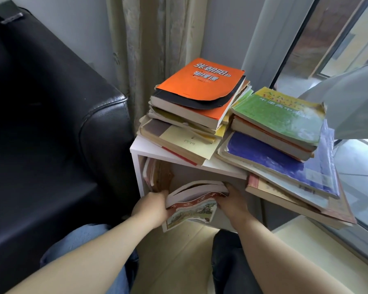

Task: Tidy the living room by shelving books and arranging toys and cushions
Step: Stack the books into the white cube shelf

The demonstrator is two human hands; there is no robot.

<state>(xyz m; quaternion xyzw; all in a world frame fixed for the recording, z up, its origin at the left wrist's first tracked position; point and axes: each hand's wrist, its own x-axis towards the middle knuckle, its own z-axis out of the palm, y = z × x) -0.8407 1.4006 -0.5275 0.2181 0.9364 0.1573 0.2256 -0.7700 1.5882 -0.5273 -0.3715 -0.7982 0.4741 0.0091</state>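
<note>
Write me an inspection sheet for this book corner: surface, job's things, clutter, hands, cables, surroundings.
Surface: white cube shelf, top nearly covered by books.
Job's things: illustrated book held at the shelf's opening; upright books inside at left.
Clutter: two flat stacks on top, orange book crowning the left, green book the right; the right stack overhangs the edge.
Hands: left hand and right hand both grip the illustrated book.
Cables: nothing seen.
Surroundings: black sofa left, curtain behind, window right.
</note>
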